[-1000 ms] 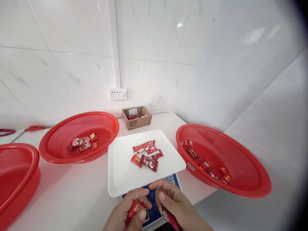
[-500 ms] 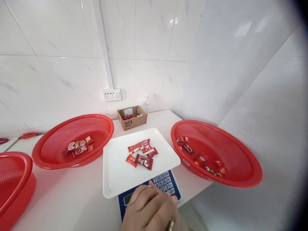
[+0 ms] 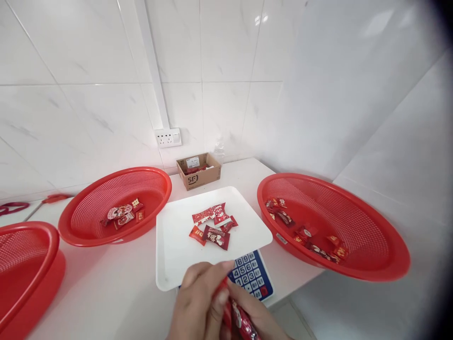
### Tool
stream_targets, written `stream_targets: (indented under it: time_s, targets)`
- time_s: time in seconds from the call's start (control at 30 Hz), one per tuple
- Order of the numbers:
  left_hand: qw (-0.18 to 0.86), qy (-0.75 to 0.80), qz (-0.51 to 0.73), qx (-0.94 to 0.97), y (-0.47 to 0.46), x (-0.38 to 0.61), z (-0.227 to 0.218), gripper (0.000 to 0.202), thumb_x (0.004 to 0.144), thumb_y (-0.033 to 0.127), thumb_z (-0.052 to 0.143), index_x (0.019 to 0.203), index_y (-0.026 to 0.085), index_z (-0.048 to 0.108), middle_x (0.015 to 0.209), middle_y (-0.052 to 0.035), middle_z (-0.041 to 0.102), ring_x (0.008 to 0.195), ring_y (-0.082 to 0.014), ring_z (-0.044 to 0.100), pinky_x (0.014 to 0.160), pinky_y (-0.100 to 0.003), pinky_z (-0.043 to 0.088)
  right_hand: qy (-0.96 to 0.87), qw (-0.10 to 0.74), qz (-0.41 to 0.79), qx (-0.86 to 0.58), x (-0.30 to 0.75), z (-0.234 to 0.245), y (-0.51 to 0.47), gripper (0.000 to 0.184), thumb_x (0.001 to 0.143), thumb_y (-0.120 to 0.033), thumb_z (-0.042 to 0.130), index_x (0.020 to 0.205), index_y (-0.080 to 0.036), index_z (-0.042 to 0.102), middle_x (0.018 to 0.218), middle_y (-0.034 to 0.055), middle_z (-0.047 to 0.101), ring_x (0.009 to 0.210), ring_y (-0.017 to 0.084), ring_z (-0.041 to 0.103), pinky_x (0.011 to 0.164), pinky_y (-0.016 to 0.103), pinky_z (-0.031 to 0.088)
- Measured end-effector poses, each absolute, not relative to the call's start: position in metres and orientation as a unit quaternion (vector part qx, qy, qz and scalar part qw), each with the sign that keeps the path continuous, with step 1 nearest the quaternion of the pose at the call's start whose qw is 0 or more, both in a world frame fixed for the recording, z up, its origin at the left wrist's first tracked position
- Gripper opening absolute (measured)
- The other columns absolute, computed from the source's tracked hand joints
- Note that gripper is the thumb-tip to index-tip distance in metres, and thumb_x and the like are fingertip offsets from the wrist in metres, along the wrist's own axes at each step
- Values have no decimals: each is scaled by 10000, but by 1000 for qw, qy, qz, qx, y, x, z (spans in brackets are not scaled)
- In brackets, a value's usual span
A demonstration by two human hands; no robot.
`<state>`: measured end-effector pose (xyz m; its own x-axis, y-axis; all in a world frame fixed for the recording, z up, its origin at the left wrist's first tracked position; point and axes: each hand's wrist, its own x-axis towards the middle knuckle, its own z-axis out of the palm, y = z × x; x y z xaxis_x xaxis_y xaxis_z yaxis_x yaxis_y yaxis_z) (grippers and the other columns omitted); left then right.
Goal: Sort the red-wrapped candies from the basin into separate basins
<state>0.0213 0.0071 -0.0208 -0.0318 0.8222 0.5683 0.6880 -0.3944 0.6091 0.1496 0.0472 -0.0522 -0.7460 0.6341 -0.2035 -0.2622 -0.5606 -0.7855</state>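
Okay, widest stretch of surface is on the left, between the lower-left basket and the tray. Tray's far-left edge sits just beside the left basket; on the other side a narrow gap runs to the right basket, whose rim juts past the surface's right edge. Cardboard box stands behind the tray, near the wall. Scale sticks out under the tray's front edge, keypad toward the right.

Hands close together over the scale, just in front of the tray. Left hand pinches a red candy, partly hidden by fingers; right hand holds a patterned candy below its fingers, tilted. Loose candies lie clustered mid-tray, beyond both hands, not touching them.
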Motion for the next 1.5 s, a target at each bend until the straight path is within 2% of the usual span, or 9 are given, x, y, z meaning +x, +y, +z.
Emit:
stream_targets:
  time_s: [0.1,0.27,0.4,0.67,0.9,1.07,1.2,1.37,1.5]
  targets:
    - [143,661,433,596,12,12,-12,249,891,328,440,1096,250,559,1026,-61,645,939,-179,624,760,-295,528,-231,223,925,-204,150,-51,48,354,712,-522,656,747,-179,575,602,-49,500,396,19,402,319,121,208]
    - [227,704,327,588,35,-3,-7,407,846,292,490,1246,282,414,1167,-44,572,895,-170,611,771,-320,507,-165,231,944,-168,158,-44,51,300,732,-449,684,762,-163,599,640,-39,532,418,3,431,333,101,222]
    - [211,698,274,627,44,-9,-13,335,861,214,414,1188,271,458,1229,-42,523,947,-178,589,805,-331,482,-173,238,939,-175,164,-43,51,294,744,-445,674,753,-158,607,647,-30,539,417,4,432,340,107,234]
    - [180,711,196,651,46,-1,-15,212,856,215,414,1039,247,516,1096,-38,593,995,-222,547,795,-363,449,-173,276,918,-225,172,-45,53,302,718,-443,701,771,-159,617,652,-29,536,451,9,437,364,110,237]
    - [195,680,257,658,48,9,-14,155,831,167,414,892,241,536,952,-15,589,881,-187,538,755,-336,442,-211,310,900,-221,173,-51,56,326,682,-413,744,736,-181,523,606,-62,477,440,10,376,351,113,206]
    - [294,636,338,628,38,16,1,142,767,145,508,852,247,559,853,15,601,730,-135,536,658,-257,447,-279,323,869,-250,170,-52,64,376,692,-453,724,919,-215,540,623,-71,473,434,16,369,341,118,203]
    - [288,624,371,625,32,21,12,126,768,136,496,817,237,552,819,9,590,706,-126,526,616,-233,434,-333,345,834,-274,168,-41,70,441,675,-475,727,971,-207,539,625,-67,468,458,31,383,364,134,250]
    - [343,575,358,651,28,26,15,148,804,124,473,819,235,570,881,-5,607,784,-126,564,698,-246,458,-365,343,821,-273,169,-33,72,372,694,-501,697,797,-179,543,529,-79,416,431,26,306,383,148,228]
    - [407,575,362,610,27,28,14,120,825,165,497,895,239,561,900,-7,624,802,-135,579,726,-267,470,-374,349,809,-289,171,-33,74,341,694,-478,702,724,-173,552,507,-71,437,426,33,333,391,161,237]
